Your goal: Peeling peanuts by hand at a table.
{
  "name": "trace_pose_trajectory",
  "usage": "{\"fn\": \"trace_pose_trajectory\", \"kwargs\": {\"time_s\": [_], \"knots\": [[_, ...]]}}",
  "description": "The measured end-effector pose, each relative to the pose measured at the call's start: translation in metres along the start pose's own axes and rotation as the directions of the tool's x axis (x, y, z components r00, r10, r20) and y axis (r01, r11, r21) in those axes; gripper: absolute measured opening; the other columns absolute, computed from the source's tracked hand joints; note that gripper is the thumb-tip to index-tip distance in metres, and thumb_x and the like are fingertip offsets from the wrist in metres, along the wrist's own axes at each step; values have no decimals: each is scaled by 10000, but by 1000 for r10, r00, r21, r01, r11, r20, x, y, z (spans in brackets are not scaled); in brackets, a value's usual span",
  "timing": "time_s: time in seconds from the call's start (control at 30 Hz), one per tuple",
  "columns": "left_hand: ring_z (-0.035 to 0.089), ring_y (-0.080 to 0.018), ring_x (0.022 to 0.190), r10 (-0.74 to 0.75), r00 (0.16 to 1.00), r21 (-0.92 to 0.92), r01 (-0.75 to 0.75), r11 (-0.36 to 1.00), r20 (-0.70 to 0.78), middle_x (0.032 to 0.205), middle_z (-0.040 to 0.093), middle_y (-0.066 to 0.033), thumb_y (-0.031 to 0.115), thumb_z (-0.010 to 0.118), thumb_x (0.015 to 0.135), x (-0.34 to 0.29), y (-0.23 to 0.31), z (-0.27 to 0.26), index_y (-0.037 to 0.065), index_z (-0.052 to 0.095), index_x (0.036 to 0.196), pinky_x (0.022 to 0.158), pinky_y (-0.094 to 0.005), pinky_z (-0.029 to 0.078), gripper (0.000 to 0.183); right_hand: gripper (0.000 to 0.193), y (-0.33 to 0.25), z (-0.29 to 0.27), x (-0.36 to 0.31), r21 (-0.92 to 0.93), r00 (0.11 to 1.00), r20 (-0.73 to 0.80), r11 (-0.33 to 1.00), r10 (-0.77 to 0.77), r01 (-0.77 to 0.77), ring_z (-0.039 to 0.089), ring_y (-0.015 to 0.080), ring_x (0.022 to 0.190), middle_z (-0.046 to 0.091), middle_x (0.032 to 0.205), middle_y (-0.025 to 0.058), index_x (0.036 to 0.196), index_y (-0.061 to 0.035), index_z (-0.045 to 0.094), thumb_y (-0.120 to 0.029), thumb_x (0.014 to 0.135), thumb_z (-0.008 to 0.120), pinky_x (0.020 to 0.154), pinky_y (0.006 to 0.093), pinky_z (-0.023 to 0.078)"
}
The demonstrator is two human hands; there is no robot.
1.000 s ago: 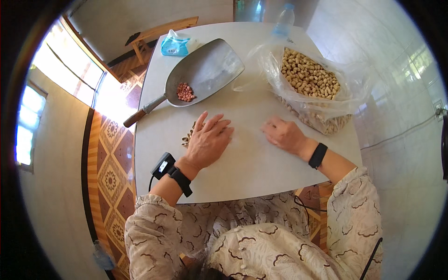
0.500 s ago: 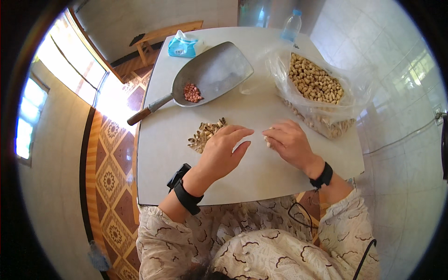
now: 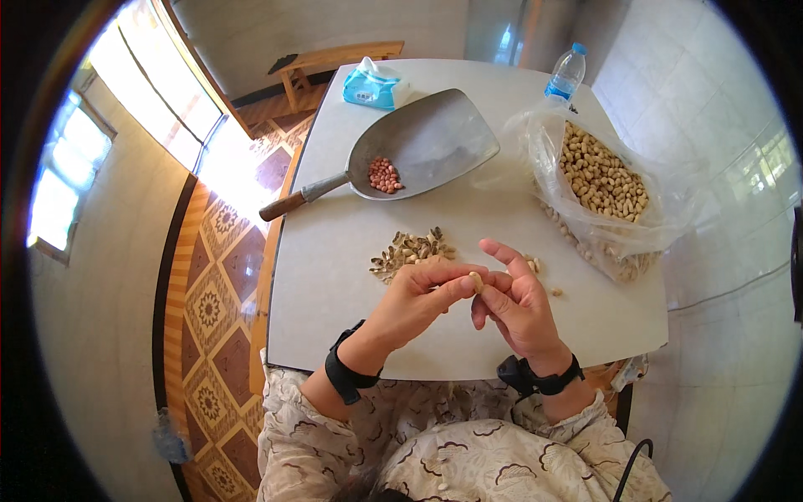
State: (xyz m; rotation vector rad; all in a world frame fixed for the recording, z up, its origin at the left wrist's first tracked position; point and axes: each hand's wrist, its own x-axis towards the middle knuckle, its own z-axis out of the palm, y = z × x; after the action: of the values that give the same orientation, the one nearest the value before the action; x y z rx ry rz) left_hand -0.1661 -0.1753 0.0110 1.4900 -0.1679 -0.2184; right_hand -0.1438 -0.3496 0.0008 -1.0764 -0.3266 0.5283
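Note:
An unshelled peanut [image 3: 477,284] is pinched between the fingertips of both hands above the near middle of the table. My left hand [image 3: 418,299] grips it with thumb and forefinger. My right hand [image 3: 523,314] closes on it from the other side, one finger sticking out. Just beyond my left hand lies a pile of empty peanut shells [image 3: 410,251]. A few loose peanuts [image 3: 535,264] rest behind my right hand, partly hidden by it. Farther off, a metal scoop [image 3: 439,142] with a wooden handle holds shelled pink peanut kernels [image 3: 385,175].
A clear plastic bag [image 3: 552,167] full of unshelled peanuts [image 3: 602,171] stands at the right of the white table [image 3: 335,293]. At the far edge are a blue tissue pack [image 3: 370,87] and a water bottle [image 3: 566,74]. A wooden bench [image 3: 343,55] stands beyond.
My hands, apart before, have come together on a peanut; my right hand has turned palm up. The view has shifted, so the table sits lower and farther right.

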Motion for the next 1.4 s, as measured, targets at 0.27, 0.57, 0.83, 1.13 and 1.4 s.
{"fn": "trace_pose_trajectory", "kwargs": {"time_s": [0.27,0.57,0.83,1.13,1.4], "knots": [[481,-47,661,85,996,-124,-85,989,-11,798,606,18,183,561,892,3,-7,11,36,625,1065,566,-194,372,236,439,12,1,1,-221,991,-45,969,-125,112,548,97,711,579,920,75,1317,-14,299,-68,915,469,644,228,465],[481,-66,706,19,964,-359,-116,926,-264,837,547,5,136,557,893,-1,-45,37,28,635,1043,600,-215,390,200,284,28,11,4,-784,882,-43,563,-469,261,534,101,595,575,748,84,1198,5,478,-77,937,402,549,242,446],[477,-74,720,105,923,-129,-163,978,-370,846,515,-2,143,557,895,-4,-50,33,5,636,1028,629,-214,402,208,275,39,18,10,-692,890,-231,709,-392,133,516,97,532,571,679,63,1168,-2,513,-112,942,402,517,237,443],[575,-192,675,-67,998,-523,49,851,-14,821,583,-87,189,451,925,-1,-18,5,-48,544,1118,575,-337,489,320,453,11,12,6,-414,991,-2,903,-130,118,522,72,634,583,884,30,1344,-9,346,-158,934,472,585,220,460],[536,-114,665,-170,970,-602,31,798,-174,773,569,-17,211,444,944,3,-16,28,20,596,927,630,-246,457,244,405,20,16,7,-638,889,43,672,-456,376,533,107,699,589,854,78,1277,-39,464,7,875,459,676,228,458]]}}
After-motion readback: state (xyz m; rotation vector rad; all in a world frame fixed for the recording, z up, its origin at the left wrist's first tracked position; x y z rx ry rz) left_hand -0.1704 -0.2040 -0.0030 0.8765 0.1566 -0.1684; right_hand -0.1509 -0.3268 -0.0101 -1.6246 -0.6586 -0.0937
